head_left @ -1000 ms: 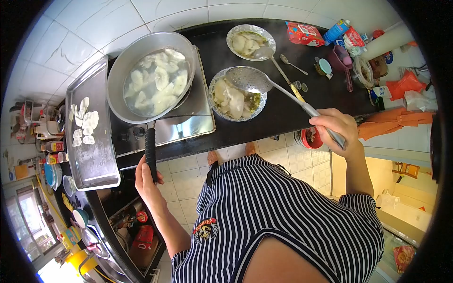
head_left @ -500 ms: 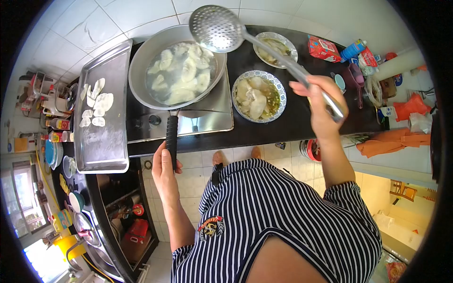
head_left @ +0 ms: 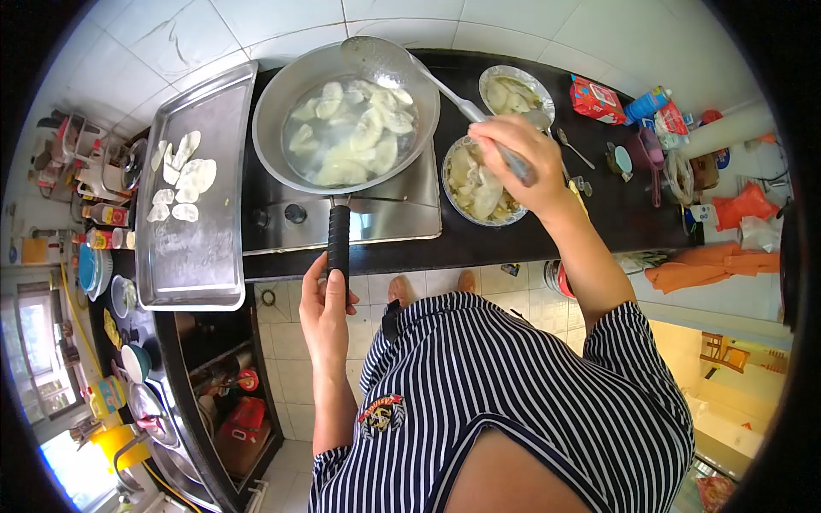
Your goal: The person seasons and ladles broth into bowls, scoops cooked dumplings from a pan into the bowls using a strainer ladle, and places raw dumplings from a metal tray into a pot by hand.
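In my right hand (head_left: 526, 162) is the grey handle of a slotted skimmer (head_left: 376, 58). Its round perforated head is at the far right rim of a wok (head_left: 267, 137), over cloudy steaming water with several dumplings (head_left: 366, 130). My left hand (head_left: 327, 308) is wrapped round the wok's black handle (head_left: 339, 235). Right of the stove stands a patterned bowl (head_left: 448, 190) of dumplings in broth, partly hidden by my right hand. Behind it a second bowl (head_left: 546, 91) also holds dumplings.
On the left, a metal tray (head_left: 201, 274) carries several uncooked dumplings (head_left: 197, 175). The wok sits on a steel gas stove (head_left: 393, 224). Farther right are a spoon (head_left: 577, 147), a red packet (head_left: 596, 99) and a blue bottle (head_left: 646, 104).
The skimmer's head has dipped toward the wok's rim, and my right hand has moved left, over the near bowl. The view has shifted slightly; my left hand stays on the wok's handle.
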A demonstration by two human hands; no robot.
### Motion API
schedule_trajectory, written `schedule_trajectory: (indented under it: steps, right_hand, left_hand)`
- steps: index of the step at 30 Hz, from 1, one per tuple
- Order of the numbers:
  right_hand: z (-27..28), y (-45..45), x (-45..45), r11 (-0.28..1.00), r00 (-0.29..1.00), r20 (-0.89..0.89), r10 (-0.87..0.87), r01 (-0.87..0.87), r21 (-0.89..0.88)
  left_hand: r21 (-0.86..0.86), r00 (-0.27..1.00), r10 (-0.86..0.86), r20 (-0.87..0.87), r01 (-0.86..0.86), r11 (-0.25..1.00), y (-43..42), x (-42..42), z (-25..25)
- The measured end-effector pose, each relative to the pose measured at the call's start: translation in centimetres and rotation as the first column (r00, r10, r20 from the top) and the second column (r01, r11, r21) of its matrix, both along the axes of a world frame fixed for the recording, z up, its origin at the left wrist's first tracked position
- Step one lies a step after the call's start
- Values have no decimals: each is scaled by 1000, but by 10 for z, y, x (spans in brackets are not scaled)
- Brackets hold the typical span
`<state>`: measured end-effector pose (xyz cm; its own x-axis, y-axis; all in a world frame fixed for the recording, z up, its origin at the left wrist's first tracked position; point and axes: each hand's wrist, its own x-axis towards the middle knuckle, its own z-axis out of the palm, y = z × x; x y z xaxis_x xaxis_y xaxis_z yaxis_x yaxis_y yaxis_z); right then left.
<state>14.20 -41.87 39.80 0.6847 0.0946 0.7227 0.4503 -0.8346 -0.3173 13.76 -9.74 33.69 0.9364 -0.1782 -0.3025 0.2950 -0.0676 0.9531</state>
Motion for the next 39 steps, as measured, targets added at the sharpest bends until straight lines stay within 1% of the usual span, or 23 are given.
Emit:
schedule_trajectory:
  steps: [2,3,4,6,8,10,12,15,18,19,20,21,22,24,25,29,31,32,34,35,36,38,39]
  right_hand:
    - [9,1,-8,991,998,-47,36,-30,128]
    - [9,5,-15,955,993,-114,35,0,298]
    - [9,8,-20,955,993,-116,35,1,298]
    - [9,10,-27,868,980,-182,83,18,496]
    - [-1,8,-27,912,975,-161,153,-77,402]
    - [-3,9,-18,979,969,-164,182,-165,117]
    - [-9,9,-14,981,970,-170,173,-155,116]
    - [-10,3,-10,986,962,-216,165,-159,44]
    - [-9,-3,-8,979,961,-199,190,-171,109]
    - [-11,-3,-7,950,962,-210,173,-106,295]
    - [-15,-3,-6,883,962,-223,157,-36,468]
    - [-17,-5,-4,828,947,-272,170,12,560]
    - [-15,-5,-4,828,947,-272,172,11,560]
    - [-10,1,0,628,913,-369,177,184,756]
    - [-10,2,2,571,918,-348,192,184,800]
    - [-12,6,3,512,918,-341,204,196,836]
    - [-17,12,3,617,915,-352,195,164,769]
    - [-19,14,5,616,915,-353,196,165,771]
    - [-25,18,9,738,924,-316,216,58,673]
    - [-31,19,14,758,930,-294,221,26,652]
    - [-32,24,17,758,930,-294,221,26,652]
    - [-34,34,25,633,917,-340,209,139,762]
    - [-38,38,30,576,921,-328,211,154,802]
  left_hand:
    - [0,1000,2,-5,-2,1000,0,1,1]
    - [0,1000,2,-7,-2,1000,0,1,1]
    - [-3,1000,1,-7,-1,1000,1,1,0]
    - [-7,1000,-4,-9,4,1000,1,2,-1]
    - [3,1000,0,-10,0,1000,0,2,-1]
    - [-4,1000,-6,-18,6,1000,0,3,-2]
    - [-10,1000,-4,-22,4,1000,1,4,-2]
    - [-5,1000,-12,-20,12,1000,1,4,0]
    - [45,1000,-1,-19,2,999,0,3,3]
    - [24,1000,-4,-17,5,1000,0,3,1]
    - [2,1000,-8,-15,8,1000,0,3,0]
    - [2,1000,-8,-15,8,1000,0,3,-1]
    - [8,1000,-8,-14,8,1000,1,3,-2]
    - [16,1000,-2,-12,2,1000,1,3,-1]
    - [19,1000,0,-16,0,1000,0,3,0]
    - [24,1000,1,-25,0,1000,0,3,1]
    - [19,1000,10,-24,-9,1000,-1,2,1]
    - [14,1000,12,-21,-12,1000,-1,2,1]
    - [14,1000,13,-20,-13,1000,-1,2,0]
    - [11,1000,14,-18,-14,1000,-1,2,-1]
    - [12,1000,14,-18,-14,1000,-1,2,-1]
    - [29,1000,15,-17,-15,999,-1,3,0]
    - [30,1000,15,-17,-15,999,-2,3,0]
